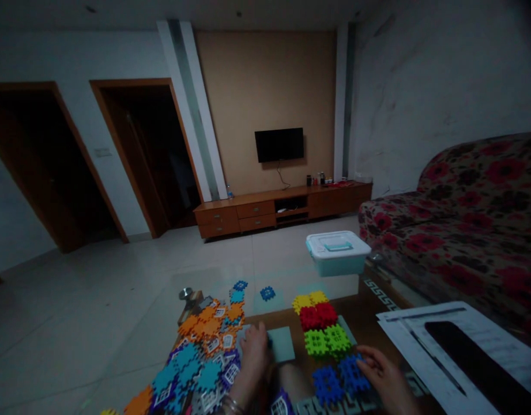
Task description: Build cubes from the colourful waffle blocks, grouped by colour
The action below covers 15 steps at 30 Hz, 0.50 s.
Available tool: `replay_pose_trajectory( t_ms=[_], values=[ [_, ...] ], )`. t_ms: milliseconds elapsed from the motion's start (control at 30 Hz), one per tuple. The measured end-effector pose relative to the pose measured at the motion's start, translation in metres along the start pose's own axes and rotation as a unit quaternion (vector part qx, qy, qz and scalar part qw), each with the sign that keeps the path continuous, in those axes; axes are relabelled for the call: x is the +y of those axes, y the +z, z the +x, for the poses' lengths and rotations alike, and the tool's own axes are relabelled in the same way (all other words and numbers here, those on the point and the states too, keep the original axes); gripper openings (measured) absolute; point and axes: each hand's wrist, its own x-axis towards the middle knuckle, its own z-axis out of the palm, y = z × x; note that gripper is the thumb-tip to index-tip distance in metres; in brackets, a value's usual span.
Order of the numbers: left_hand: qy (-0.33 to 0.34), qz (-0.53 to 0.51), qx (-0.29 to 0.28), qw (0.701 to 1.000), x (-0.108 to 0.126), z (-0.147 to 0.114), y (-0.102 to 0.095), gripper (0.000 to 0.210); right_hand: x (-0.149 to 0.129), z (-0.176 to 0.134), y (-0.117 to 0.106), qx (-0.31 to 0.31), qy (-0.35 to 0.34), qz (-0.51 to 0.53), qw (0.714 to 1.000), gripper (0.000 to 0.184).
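Observation:
My left hand [253, 347] is beside a loose heap of interlocking plastic pieces, its fingers curled; a small dark thing shows at its right side, too dim to name. The heap has orange pieces [208, 326], light blue pieces [184, 364] and purple pieces with white window grids [231, 373]. My right hand [383, 372] has its fingertips closed at the right edge of a blue block [354, 373]. Another blue block [327, 385] lies to its left. Beyond them, in paired rows, are green blocks [326, 341], red blocks [319, 315] and yellow blocks [311, 300].
All this rests on a glass-topped table [291, 323]. Two dark blue pieces [267, 293] lie near its far side. A lidded teal box [339, 253] stands at the back right. Papers [447, 317], a pen [438, 362] and a long black object [473, 363] lie at right.

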Motion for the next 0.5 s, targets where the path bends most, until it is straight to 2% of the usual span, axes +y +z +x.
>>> replay_pose_trajectory(
  t_ms=[67, 167, 267, 367, 500],
  values=[
    [0.007, -0.010, -0.002, 1.000, 0.006, -0.004, 0.000, 0.063, 0.009, 0.000, 0.005, -0.032, 0.015, -0.001, 0.999, 0.041],
    [0.050, -0.051, 0.005, 0.997, 0.019, -0.017, -0.001, 0.067, 0.013, -0.004, 0.011, 0.016, -0.030, -0.041, 0.999, 0.036],
    [0.143, -0.143, 0.018, 0.979, 0.040, -0.038, 0.007, 0.072, 0.012, -0.009, 0.014, 0.042, -0.087, -0.073, 0.993, 0.033],
    [0.222, -0.180, -0.006, 0.958, 0.065, -0.053, 0.032, 0.071, 0.012, -0.014, 0.018, 0.045, -0.106, -0.087, 0.990, 0.034],
    [0.239, -0.154, -0.039, 0.958, 0.094, -0.055, 0.078, 0.052, 0.013, -0.018, 0.024, 0.073, -0.124, -0.092, 0.985, 0.042]
  ],
)
